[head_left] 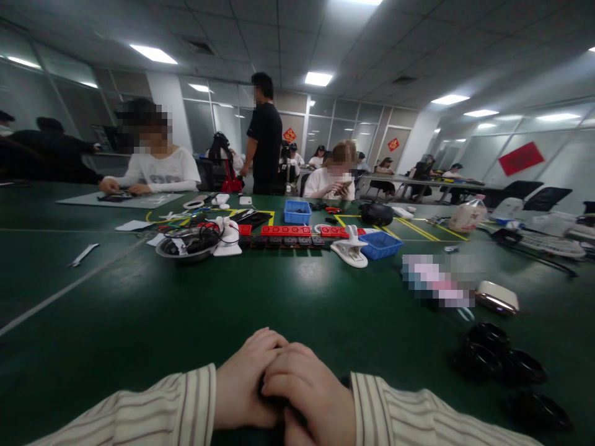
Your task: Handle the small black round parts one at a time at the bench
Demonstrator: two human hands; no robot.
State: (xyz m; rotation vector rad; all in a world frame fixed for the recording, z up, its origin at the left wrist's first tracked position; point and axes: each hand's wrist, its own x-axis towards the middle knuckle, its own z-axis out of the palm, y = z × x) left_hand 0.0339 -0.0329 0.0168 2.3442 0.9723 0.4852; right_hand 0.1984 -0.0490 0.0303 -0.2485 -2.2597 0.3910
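My left hand (pixel 244 381) and my right hand (pixel 313 399) rest together on the green table (pixel 139 322) at the bottom middle. The right hand's curled fingers lie over the left hand's closed fingers. A dark patch shows between them; I cannot tell whether it is an object or shadow. Both wrists wear striped sleeves. Nearest to the hands, on the right, lie several black round rings (pixel 493 356).
Further back stand a metal bowl of cables (pixel 188 243), red power strips (pixel 286 230), two blue bins (pixel 381 244), white clamps (pixel 351 251) and a small white device (pixel 497 296). Seated people work across the table; one person in black stands behind.
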